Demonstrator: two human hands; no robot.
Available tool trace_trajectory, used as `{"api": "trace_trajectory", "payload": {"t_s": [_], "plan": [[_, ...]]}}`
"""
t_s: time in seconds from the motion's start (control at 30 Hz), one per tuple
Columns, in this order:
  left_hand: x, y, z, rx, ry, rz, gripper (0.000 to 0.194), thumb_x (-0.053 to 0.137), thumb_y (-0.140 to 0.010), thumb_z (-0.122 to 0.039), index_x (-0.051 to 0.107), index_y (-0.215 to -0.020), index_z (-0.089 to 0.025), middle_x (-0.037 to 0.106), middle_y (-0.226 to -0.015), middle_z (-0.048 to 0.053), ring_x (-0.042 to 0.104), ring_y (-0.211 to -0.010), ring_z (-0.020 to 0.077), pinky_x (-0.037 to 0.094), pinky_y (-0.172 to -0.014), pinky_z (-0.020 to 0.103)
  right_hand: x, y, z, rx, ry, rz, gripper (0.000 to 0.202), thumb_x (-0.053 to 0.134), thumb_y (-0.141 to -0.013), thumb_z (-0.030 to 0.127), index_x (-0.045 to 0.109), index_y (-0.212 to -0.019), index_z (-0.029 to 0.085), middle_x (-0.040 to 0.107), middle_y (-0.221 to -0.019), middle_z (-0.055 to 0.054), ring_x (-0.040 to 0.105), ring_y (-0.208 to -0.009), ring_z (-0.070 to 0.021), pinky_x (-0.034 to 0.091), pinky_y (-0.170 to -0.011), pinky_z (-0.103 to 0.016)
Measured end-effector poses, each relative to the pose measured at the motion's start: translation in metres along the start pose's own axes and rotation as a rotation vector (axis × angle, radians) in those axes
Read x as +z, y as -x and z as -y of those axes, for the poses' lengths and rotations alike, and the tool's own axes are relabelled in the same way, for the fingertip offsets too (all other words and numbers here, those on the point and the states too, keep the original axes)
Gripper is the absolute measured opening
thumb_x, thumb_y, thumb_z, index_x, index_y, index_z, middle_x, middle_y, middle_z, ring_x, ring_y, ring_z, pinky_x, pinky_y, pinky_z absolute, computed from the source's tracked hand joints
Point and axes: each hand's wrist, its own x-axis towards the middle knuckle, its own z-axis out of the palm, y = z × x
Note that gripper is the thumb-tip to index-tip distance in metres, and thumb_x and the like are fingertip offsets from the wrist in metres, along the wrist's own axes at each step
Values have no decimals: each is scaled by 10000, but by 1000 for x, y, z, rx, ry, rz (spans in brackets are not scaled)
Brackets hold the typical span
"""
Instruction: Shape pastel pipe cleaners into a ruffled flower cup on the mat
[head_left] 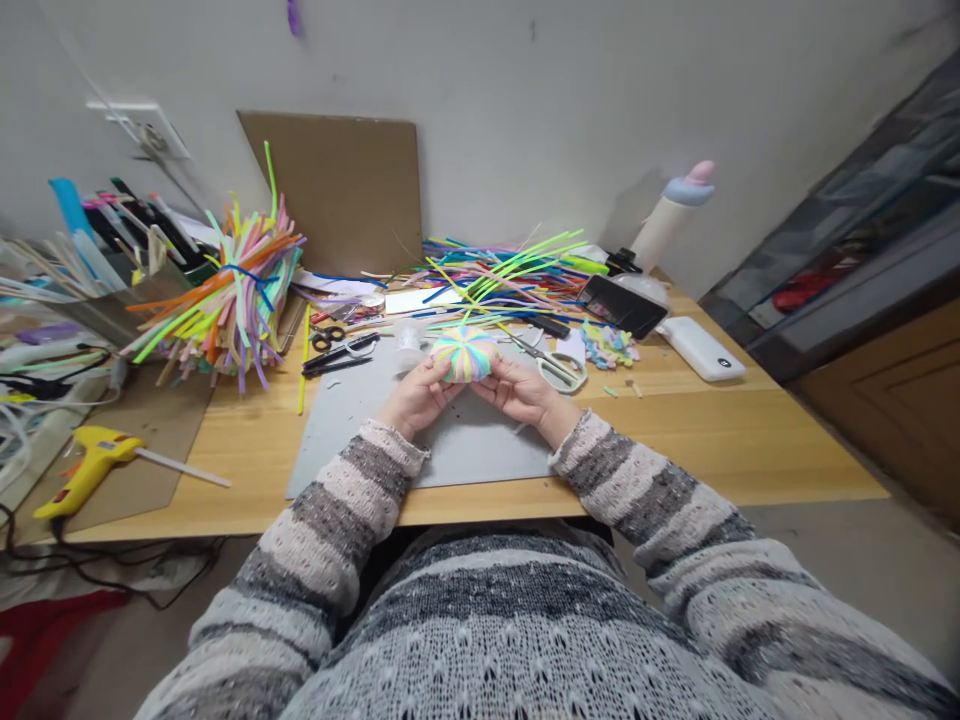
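A small round pastel-striped pumpkin shape (464, 356), which looks made of fuzzy pipe cleaners, is held up over a grey mat (480, 452). My left hand (421, 395) grips its left side, and my right hand (526, 392) grips its right side, fingers curled under it. Just left of it stands a clear spool (409, 344). Scissors with pale green handles (562, 372) lie to the right, close to my right hand. Beyond them is a heap of short pastel pieces (609, 344).
A yellow glue gun (97, 465) lies on the left. Behind it stands a bundle of colourful pipe cleaners (244, 290). More pipe cleaners (510, 275) spread along the back. Black scissors (328, 338), a phone (626, 306), a white power bank (703, 348) and a pale bottle (670, 215) surround the mat.
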Motion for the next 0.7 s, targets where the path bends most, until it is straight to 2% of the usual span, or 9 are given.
{"api": "trace_trajectory", "payload": {"t_s": [0.2, 0.43, 0.57, 0.7], "plan": [[-2, -2, -5, -25, 96, -2, 227, 447, -955, -255, 623, -1048, -147, 713, -904, 58, 684, -782, 134, 562, -810, 265, 0, 2, 3, -40, -8, 26, 184, 524, -880, 94, 605, -973, 231, 723, -836, 39, 692, -763, -104, 586, -754, -267], [0, 0, -13, -87, 138, 17, 299, 369, -973, -234, 581, -1147, -115, 717, -949, 98, 695, -869, 182, 570, -788, 292, -3, 0, 4, -39, -23, -11, 187, 497, -896, 106, 608, -999, 216, 718, -825, 33, 676, -691, -93, 574, -647, -214], [10, 0, -19, -93, 200, -22, 311, 342, -981, -224, 567, -1160, -104, 724, -892, 94, 702, -828, 185, 576, -751, 304, -4, -3, 8, -54, -61, -42, 163, 443, -952, 239, 601, -979, 211, 717, -784, 18, 683, -694, -109, 579, -680, -247], [19, -5, -33, 15, 254, -45, 308, 340, -981, -219, 553, -1189, -140, 722, -876, 71, 696, -827, 158, 559, -803, 299, -6, -3, 14, -32, -85, -46, 315, 375, -971, 383, 599, -987, 162, 729, -822, -63, 702, -772, -160, 572, -755, -319]]}}
